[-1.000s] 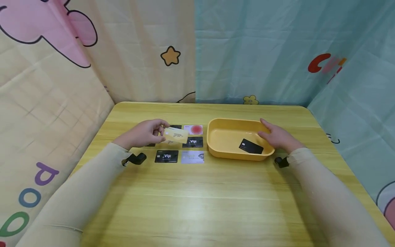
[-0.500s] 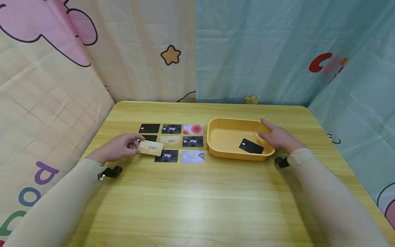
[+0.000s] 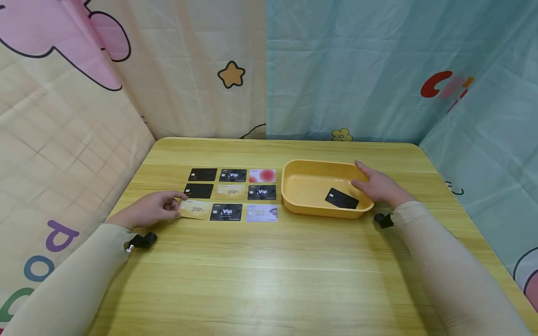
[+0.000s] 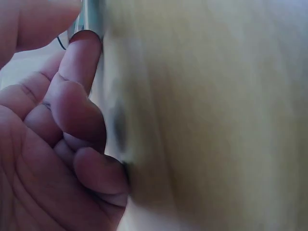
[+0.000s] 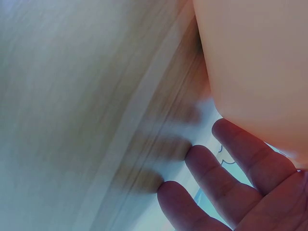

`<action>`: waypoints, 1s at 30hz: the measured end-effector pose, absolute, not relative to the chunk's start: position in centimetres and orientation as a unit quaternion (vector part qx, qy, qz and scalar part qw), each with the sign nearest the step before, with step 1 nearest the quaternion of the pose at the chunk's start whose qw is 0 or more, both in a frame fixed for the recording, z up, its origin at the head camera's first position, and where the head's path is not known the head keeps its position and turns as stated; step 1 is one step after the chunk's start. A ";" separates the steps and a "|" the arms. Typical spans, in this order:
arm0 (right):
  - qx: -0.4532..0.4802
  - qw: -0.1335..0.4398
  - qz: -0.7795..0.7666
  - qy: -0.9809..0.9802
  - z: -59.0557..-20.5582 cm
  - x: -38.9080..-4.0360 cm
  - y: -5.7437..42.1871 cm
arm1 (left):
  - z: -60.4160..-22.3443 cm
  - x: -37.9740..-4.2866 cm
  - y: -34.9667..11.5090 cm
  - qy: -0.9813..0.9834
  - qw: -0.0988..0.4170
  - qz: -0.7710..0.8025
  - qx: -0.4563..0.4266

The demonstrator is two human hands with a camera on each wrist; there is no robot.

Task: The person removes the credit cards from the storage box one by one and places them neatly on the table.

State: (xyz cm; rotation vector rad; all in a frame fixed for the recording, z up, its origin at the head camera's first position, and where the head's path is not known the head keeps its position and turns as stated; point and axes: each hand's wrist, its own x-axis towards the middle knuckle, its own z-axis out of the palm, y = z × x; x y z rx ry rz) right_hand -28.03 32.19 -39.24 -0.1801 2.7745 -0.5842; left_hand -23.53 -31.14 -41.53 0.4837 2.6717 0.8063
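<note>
In the head view, my left hand (image 3: 149,210) is at the left edge of a gold card (image 3: 195,209), pinching it between thumb and fingertips. This card lies at the front-left corner of a grid of cards. In the left wrist view the other fingers (image 4: 77,110) are curled, and the card itself is hard to see. My right hand (image 3: 380,186) holds the right end of a yellow plastic tray (image 3: 307,209), thumb over the rim and fingers along the outside wall. A black VIP card (image 3: 342,198) lies flat inside the tray.
Beside the gold card lie a black Vip card (image 3: 226,212) and a silver card (image 3: 262,213). Behind are black cards (image 3: 199,191), another gold card (image 3: 230,192) and a pink-red card (image 3: 262,176). The wooden table (image 3: 269,270) meets printed curtains (image 3: 336,70) at the back and sides.
My left hand has carried the gold card leftward and toward me, from above the grid down to its front-left corner. The right hand and the tray have stayed still.
</note>
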 end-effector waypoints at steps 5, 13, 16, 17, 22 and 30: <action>-0.062 0.151 -0.203 0.966 -39.3 -28.1 32.2 | -41.6 -23.7 -31.2 0.932 0.160 0.276 0.175; -0.062 0.152 -0.200 0.966 -39.1 -28.0 32.2 | -41.6 -23.6 -31.6 0.934 0.166 0.263 0.174; -0.064 0.153 -0.199 0.966 -39.0 -28.0 32.1 | -41.8 -23.7 -31.8 0.934 0.169 0.262 0.175; -0.064 0.152 -0.200 0.966 -39.0 -27.9 32.1 | -41.8 -23.7 -31.8 0.934 0.169 0.260 0.176; -0.065 0.152 -0.202 0.965 -39.1 -28.0 32.1 | -42.0 -23.8 -31.9 0.935 0.167 0.257 0.178; -0.063 0.152 -0.206 0.965 -39.2 -28.1 32.1 | -41.9 -23.8 -32.0 0.933 0.169 0.266 0.172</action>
